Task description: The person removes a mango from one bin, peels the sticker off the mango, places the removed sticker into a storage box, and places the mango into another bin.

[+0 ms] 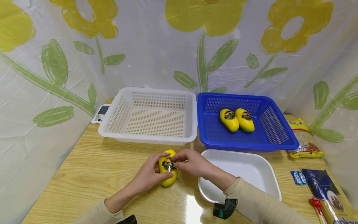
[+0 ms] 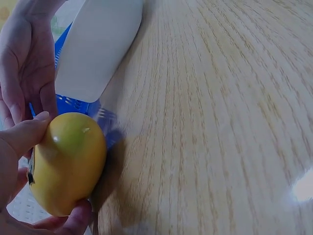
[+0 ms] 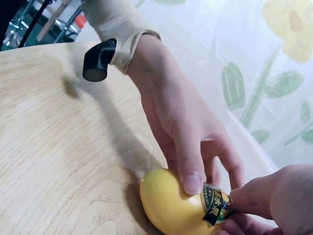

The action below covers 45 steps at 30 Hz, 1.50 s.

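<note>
Both hands meet on the yellow mango (image 1: 168, 168), which lies on the wooden table (image 1: 84, 174). Left hand (image 1: 148, 175) grips it with curled fingers from 7 o'clock; right hand (image 1: 193, 163) pinches its dark sticker (image 1: 168, 164) from 3 o'clock. White basket (image 1: 151, 115) stands at 12 o'clock of the mango

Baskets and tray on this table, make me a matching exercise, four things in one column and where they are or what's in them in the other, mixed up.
Things:
1. white basket
2. blue basket
3. white tray
4. pasta packet

States:
A. holds two yellow mangoes
B. at the table's right edge
C. nothing inside, back left
D. beside the right hand

Pairs: 1-C, 2-A, 3-D, 4-B
</note>
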### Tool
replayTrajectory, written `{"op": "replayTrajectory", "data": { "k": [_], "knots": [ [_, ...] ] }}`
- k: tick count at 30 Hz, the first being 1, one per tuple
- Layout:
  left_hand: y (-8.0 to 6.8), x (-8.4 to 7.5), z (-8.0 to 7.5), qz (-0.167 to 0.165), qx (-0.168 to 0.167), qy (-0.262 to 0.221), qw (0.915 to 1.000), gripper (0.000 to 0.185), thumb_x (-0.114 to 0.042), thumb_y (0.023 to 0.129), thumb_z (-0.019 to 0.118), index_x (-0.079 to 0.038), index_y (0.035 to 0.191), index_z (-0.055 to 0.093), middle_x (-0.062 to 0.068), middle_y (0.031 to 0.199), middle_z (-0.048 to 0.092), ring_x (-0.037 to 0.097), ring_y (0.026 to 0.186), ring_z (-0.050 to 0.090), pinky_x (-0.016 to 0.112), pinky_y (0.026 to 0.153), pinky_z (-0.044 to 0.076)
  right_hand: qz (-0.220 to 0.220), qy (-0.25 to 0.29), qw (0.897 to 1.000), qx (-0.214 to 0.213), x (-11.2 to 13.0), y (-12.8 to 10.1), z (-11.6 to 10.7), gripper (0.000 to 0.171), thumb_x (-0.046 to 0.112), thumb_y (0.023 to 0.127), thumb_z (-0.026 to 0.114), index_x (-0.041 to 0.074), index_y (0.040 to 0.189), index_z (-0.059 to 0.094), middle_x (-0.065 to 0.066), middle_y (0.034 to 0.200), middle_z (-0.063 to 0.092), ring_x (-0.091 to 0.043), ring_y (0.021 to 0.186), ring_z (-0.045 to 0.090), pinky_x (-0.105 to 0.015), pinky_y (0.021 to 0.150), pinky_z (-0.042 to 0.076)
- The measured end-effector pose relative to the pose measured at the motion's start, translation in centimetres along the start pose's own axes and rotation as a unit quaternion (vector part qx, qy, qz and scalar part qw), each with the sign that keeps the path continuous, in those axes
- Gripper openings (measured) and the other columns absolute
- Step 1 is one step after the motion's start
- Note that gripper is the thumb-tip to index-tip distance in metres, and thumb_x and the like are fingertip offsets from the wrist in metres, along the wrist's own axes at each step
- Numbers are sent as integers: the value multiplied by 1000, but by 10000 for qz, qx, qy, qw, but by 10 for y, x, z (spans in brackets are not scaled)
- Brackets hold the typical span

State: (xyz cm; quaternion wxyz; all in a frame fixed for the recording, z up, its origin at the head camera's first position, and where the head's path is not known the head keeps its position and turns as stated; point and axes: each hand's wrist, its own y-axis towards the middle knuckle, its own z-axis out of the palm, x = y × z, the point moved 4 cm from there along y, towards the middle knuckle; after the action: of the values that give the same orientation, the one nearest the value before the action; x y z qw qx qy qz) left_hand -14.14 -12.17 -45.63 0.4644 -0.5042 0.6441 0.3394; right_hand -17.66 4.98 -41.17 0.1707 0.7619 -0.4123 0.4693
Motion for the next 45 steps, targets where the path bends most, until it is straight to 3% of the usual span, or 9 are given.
{"op": "replayTrajectory", "data": {
  "k": [13,21,29,34,39,45],
  "knots": [
    [1,-2,-1,-122,-249,290,9992,65,-17,75,86,-12,132,56,17,127,48,26,104,57,24,81,55,-30,282,9993,224,3,0,-3,24,8,93,63,2,115,70,-9,110,70,-17,103,62,-31,87,52],
    [2,-5,0,-167,-330,527,9979,64,-19,75,87,-14,131,57,14,126,50,22,104,53,26,80,54,-194,430,9988,162,0,-2,-5,24,6,93,63,1,116,69,-9,109,68,-19,102,61,-31,85,52],
    [1,-5,0,-268,-374,616,9970,63,-21,75,87,-17,131,58,12,126,50,20,104,52,27,81,53,157,306,9994,-63,0,-2,-2,22,6,91,63,3,112,70,-7,108,67,-18,97,63,-29,80,52],
    [1,-5,1,-190,-375,604,9973,64,-23,76,86,-16,132,57,13,124,50,22,104,51,29,81,52,-35,125,9999,-73,4,2,2,20,5,89,67,4,108,71,-2,98,68,-14,88,62,-24,75,51],
    [0,-6,1,-87,-475,779,9958,63,-25,76,86,-16,132,58,13,123,51,23,106,51,34,84,50,-303,-403,9985,-214,7,8,2,15,5,85,72,5,99,72,4,84,65,-10,78,60,-21,69,49],
    [0,-6,2,-93,-442,786,9959,63,-25,77,85,-16,133,57,15,125,50,23,104,50,33,79,49,-262,-936,9950,-222,6,10,0,10,5,85,71,6,95,70,4,80,63,-10,75,57,-22,67,48]
  ]
}}
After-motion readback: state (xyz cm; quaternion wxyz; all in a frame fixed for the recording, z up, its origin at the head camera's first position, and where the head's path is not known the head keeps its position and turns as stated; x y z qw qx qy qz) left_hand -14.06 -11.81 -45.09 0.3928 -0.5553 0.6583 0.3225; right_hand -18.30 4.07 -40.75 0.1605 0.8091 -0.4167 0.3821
